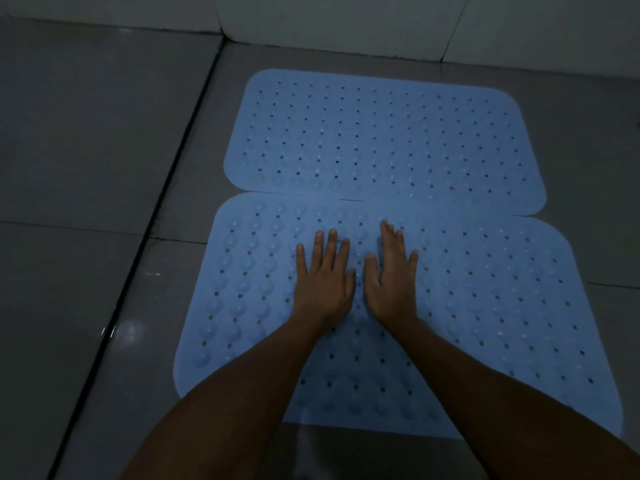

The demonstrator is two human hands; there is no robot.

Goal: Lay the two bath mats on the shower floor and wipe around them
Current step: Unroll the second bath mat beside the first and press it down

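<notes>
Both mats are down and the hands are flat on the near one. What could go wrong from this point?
1. The near mat appears to overlap the far mat at their seam, so that edge may not seal flat.
2. The left hand and right hand press only the middle; outer suction cups may stay loose.
3. The floor looks glossy, possibly wet, so the mats could slide.

Bare floor (86, 168) left of the fingers (323, 247), open. Ahead of fingertips: far mat (374, 133), flat, then wall (346, 26) blocks. Right: near mat (502, 289) surface, flat, passable.
</notes>
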